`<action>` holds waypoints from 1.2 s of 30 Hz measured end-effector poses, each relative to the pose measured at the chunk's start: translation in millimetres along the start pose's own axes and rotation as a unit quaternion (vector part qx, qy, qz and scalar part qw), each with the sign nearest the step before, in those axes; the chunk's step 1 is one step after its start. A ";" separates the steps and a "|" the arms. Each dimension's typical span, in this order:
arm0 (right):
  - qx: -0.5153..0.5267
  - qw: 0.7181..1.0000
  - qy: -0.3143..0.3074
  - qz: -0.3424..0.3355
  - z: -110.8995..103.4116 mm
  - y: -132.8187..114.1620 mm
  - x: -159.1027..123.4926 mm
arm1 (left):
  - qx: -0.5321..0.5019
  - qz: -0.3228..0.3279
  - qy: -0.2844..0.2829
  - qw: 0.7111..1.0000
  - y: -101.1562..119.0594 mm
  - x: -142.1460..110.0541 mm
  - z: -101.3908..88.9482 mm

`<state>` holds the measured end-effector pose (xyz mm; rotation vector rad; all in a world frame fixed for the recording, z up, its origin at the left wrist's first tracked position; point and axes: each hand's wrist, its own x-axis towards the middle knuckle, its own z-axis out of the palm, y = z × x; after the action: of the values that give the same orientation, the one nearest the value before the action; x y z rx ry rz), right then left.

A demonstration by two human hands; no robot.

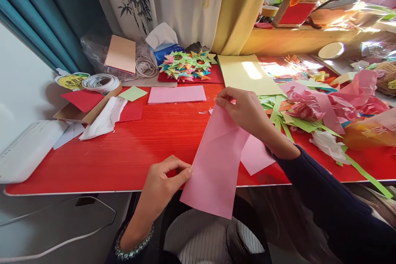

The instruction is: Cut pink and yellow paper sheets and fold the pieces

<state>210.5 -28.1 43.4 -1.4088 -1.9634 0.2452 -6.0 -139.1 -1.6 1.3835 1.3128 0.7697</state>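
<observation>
The left hand [163,181] and the right hand [243,107], set well apart, are both closed on one long pink paper rectangle [218,165]. The right thumb and fingers pinch its far end; the left thumb and forefinger grip its left edge, nearer the body. The rectangle slants toward the wearer, faintly creased, its near end reaching past the front edge of a glossy red tabletop [123,148]. A bracelet of greenish beads [133,247] circles the left wrist, and a dark navy sleeve [328,194] covers the right forearm. Below the right wrist, partly hidden by the held rectangle, lies a second pink paper piece [256,157]. Farther back, a flat pink paper slab [177,94] lies crosswise; behind it rests a multicoloured mass of pointed folded paper [185,66]. On the left are a small pale green paper square [133,93], a crumpled white tissue [105,120] and a ring-shaped white roll [100,83] near a red paper piece [83,100]. On the right, a large pale yellow sheet [247,76] has light green paper strips [276,109] at its near edge, with crumpled pink paper [309,105] beyond. At the back hang a teal curtain [40,20], a white cloth printed with bamboo [173,4] and a yellow curtain [244,4]
</observation>
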 end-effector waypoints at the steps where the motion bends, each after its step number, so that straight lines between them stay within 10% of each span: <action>1: -0.003 1.000 -0.003 0.002 0.2 1.5 0.6 | 0.006 -0.005 -0.004 1.000 -0.7 -3.9 -0.7; 10: -0.009 0.999 -0.048 0.021 13.5 8.3 2.4 | 0.100 -0.051 -0.060 0.992 -5.3 -40.5 -9.3; 16: 0.004 0.993 -0.103 0.053 23.9 15.6 5.7 | 0.218 -0.017 -0.264 0.939 -1.6 -60.2 -22.6; 20: 0.052 0.987 -0.149 0.033 29.5 5.3 5.8 | 0.229 0.103 0.038 0.967 13.9 -14.9 -28.0; 24: 0.116 0.980 -0.159 0.005 30.6 -14.4 5.6 | 0.335 0.160 0.249 0.894 36.8 45.7 -14.8; 36: 0.164 0.975 -0.142 -0.036 20.0 -29.5 -4.8 | 0.043 0.115 0.151 0.981 40.3 55.3 -2.0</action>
<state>176.3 -39.2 41.9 -1.1323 -2.0777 0.7376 15.0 -80.2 26.3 1.5500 1.4468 1.1259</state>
